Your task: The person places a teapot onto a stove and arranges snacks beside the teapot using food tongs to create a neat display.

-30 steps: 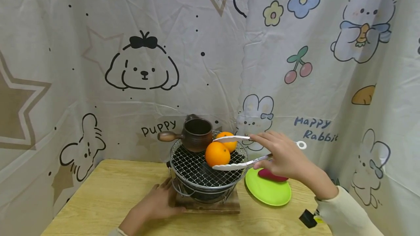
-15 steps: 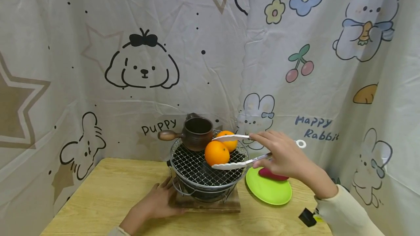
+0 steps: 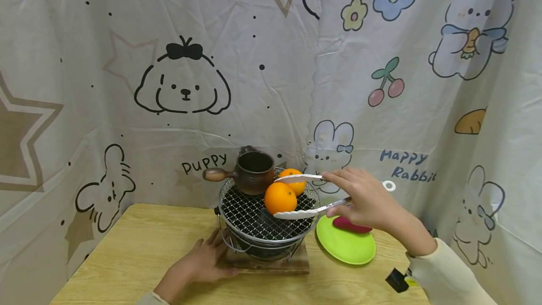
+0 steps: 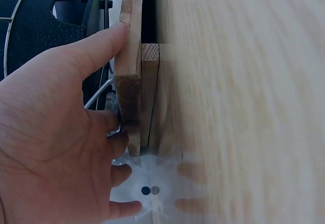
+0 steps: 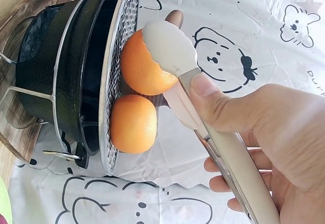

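Note:
My right hand holds a pair of tongs with white scalloped tips, thumb on one arm and fingers on the other. The tips stand on either side of the nearer orange, which is on the wire grate of a round black tabletop grill. Right behind it is a second orange. My left hand rests at the near left corner of the wooden board under the grill. In the left wrist view, its thumb touches the edge of the board.
A dark brown pot with a wooden side handle sits on the back left of the grate. On the table, right of the grill, lies a green plate bearing a dark red object. Behind hangs a printed curtain.
Both hands, the tongs and the oranges keep their places. Only the head view shifts very slightly.

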Action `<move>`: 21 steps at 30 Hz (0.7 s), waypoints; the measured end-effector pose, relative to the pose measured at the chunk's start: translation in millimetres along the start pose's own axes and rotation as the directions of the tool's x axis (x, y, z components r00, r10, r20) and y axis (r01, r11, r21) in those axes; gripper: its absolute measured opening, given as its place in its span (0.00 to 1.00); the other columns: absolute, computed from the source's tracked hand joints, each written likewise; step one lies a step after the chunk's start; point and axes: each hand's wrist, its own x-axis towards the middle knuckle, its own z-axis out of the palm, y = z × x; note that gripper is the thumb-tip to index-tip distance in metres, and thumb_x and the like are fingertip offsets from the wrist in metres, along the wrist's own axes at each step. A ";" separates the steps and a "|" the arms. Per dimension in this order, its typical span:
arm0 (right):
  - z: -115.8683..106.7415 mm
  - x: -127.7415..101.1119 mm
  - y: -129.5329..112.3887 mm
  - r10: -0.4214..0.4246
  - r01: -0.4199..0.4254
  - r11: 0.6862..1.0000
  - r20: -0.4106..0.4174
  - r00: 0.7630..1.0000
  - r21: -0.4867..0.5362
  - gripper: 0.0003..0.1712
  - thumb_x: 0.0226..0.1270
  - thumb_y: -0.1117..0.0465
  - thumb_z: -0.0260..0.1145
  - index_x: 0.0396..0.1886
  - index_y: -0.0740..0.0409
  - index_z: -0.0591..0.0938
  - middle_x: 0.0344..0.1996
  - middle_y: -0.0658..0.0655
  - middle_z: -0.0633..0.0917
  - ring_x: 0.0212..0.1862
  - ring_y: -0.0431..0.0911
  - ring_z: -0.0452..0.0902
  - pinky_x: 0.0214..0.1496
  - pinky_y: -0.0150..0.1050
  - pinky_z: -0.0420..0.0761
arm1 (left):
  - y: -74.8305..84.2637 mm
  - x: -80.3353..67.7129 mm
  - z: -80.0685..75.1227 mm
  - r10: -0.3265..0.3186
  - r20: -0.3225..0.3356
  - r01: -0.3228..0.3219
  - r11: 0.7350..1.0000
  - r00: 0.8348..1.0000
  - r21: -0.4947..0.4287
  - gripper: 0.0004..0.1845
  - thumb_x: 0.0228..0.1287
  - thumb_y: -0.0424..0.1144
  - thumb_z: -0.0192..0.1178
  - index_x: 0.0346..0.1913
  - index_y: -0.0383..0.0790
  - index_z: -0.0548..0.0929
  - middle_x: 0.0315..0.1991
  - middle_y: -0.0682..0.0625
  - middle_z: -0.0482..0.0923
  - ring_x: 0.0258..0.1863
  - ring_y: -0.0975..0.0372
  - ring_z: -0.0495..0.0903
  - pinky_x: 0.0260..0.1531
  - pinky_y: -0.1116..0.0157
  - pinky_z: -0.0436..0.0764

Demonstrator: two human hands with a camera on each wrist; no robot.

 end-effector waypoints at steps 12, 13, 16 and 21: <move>1.5 3.5 -2.3 -0.018 0.018 1.000 -0.001 1.000 0.002 0.45 0.47 0.48 0.84 0.66 0.58 0.80 0.56 0.57 0.86 0.49 0.50 0.80 0.52 0.50 0.80 | 2.4 1.3 -3.1 -0.041 0.036 0.041 0.999 0.998 0.019 0.54 0.60 0.71 0.61 0.78 0.37 0.63 0.79 0.39 0.59 0.78 0.33 0.52 0.67 0.28 0.60; 1.5 4.1 -2.4 -0.016 0.016 1.000 0.002 1.000 0.004 0.45 0.47 0.48 0.84 0.66 0.58 0.80 0.56 0.57 0.86 0.49 0.51 0.80 0.52 0.50 0.81 | 2.6 1.2 -3.6 -0.042 0.038 0.041 0.999 0.998 0.019 0.54 0.59 0.71 0.62 0.78 0.36 0.63 0.79 0.38 0.60 0.78 0.33 0.52 0.67 0.28 0.60; 1.7 6.2 -3.0 -0.008 0.008 1.000 0.011 1.000 0.015 0.45 0.47 0.48 0.84 0.65 0.58 0.80 0.56 0.57 0.86 0.51 0.52 0.81 0.55 0.52 0.81 | 2.9 1.3 -4.3 -0.041 0.041 0.041 0.999 0.998 0.016 0.54 0.59 0.71 0.62 0.77 0.35 0.63 0.78 0.37 0.61 0.78 0.33 0.52 0.67 0.28 0.60; 1.2 12.2 -5.0 -0.004 0.003 1.000 0.043 0.999 0.023 0.45 0.47 0.46 0.84 0.65 0.58 0.81 0.56 0.57 0.86 0.54 0.54 0.82 0.57 0.54 0.82 | 2.8 1.6 -4.7 -0.045 0.044 0.045 0.999 0.998 0.011 0.54 0.59 0.70 0.63 0.77 0.35 0.64 0.78 0.37 0.60 0.78 0.34 0.52 0.68 0.29 0.60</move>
